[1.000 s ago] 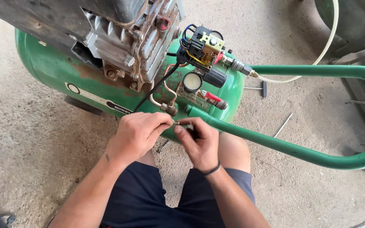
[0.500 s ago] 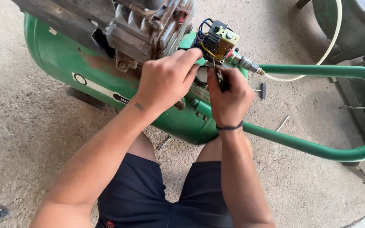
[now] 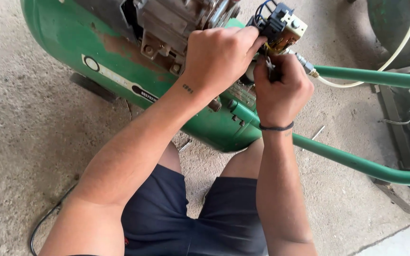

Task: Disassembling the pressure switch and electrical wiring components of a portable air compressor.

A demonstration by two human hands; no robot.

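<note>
In the head view, the left hand (image 3: 217,57) was raised to the small black switch box with a beige top and coloured wires (image 3: 281,23), which sat at the upper end of the green metal air compressor tank (image 3: 72,38), beside the grey ribbed metal motor block (image 3: 172,23). The fingers (image 3: 250,35) of this hand were bent and pinched the left edge of the box. The right hand (image 3: 281,87) was just under the box, touching the left hand. Its fingers were clenched around a small thin metal piece (image 3: 269,64); what this piece was, I could not tell. A black band (image 3: 276,127) was around the right wrist. A green metal tube handle (image 3: 357,163) ran from the tank toward the right, over the concrete floor (image 3: 29,142). A pale yellow hose (image 3: 395,52) curved away from the brass fitting (image 3: 307,68) near the box.
</note>
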